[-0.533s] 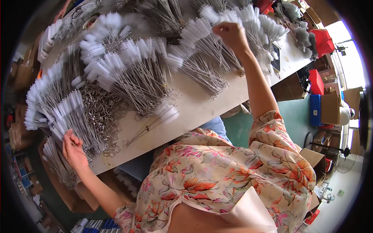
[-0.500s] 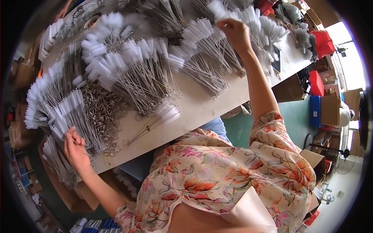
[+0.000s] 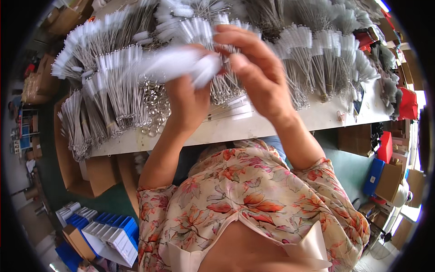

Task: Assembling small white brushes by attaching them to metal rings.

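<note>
as a person in a floral blouse (image 3: pixel 235 199) leans over a pale table (image 3: pixel 226 133), the left hand (image 3: pixel 187 99) is closed around a bunch of white-bristled brushes (image 3: pixel 174 63), raised above the table and blurred. the right hand (image 3: pixel 263 75) is partly open just beside the bunch's right end, fingers curved and thumb apart; whether it touches the bristles cannot be told. behind the hands, metal rings (image 3: pixel 156 100) lie heaped between sheaves of wire-handled brushes (image 3: pixel 118 77) at left and more bundled brushes (image 3: pixel 312 56) at right, bristles mostly toward the far side. below the table's left end sits an open cardboard box (image 3: pixel 106 176), near blue and white bins (image 3: pixel 113 238).
</note>
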### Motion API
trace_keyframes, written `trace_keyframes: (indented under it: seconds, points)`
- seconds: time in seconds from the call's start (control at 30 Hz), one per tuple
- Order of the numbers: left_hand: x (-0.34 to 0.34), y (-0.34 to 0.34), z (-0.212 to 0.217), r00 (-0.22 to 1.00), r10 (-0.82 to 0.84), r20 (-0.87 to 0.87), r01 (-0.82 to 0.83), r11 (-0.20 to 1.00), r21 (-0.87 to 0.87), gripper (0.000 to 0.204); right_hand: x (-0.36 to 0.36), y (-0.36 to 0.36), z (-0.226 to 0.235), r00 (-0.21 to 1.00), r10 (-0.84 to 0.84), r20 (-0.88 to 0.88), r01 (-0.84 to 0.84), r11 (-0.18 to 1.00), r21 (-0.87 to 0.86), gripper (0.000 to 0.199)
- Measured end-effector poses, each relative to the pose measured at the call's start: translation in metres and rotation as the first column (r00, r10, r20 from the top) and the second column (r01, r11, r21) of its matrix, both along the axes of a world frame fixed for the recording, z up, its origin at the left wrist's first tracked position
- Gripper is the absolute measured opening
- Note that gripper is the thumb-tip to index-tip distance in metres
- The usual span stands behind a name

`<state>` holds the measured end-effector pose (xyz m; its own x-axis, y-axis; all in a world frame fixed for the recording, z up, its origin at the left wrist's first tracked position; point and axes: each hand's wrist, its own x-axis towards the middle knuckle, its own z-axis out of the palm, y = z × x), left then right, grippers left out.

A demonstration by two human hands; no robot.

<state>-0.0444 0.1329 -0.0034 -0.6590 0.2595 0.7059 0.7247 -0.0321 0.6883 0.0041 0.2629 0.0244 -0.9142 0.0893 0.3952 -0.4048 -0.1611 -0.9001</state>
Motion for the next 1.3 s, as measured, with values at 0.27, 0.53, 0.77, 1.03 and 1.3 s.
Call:
trace_keyframes:
  seconds: [0.27,0.53,0.77,1.03,1.3]
  points:
    - [0.029,-0.018,-0.035,0.971,-0.087,0.222,0.105,0.992,-0.073,0.021,0.010,-0.012,-0.042,0.890,0.327,0.318,-0.018,0.722,-0.691,0.021]
    - [-0.008,-0.061,0.008,0.970,-0.025,-0.243,-0.003,0.994,-0.112,0.071,0.006,0.010,-0.019,0.797,0.342,0.498,-0.275,0.939,-0.206,0.019]
    - [0.014,-0.048,0.021,0.664,-0.599,0.448,0.673,0.739,-0.009,0.096,0.019,-0.019,-0.013,0.928,0.237,0.287,-0.337,0.864,0.375,0.015]
    - [0.019,-0.070,-0.003,0.938,-0.342,0.055,0.346,0.915,-0.210,0.021,0.031,-0.007,-0.013,0.609,0.520,0.599,-0.571,0.812,-0.125,0.017]
    - [0.047,-0.132,-0.057,0.792,0.526,0.311,-0.090,0.603,-0.793,0.019,0.094,0.079,-0.067,0.907,-0.348,0.236,-0.334,-0.256,0.907,0.012]
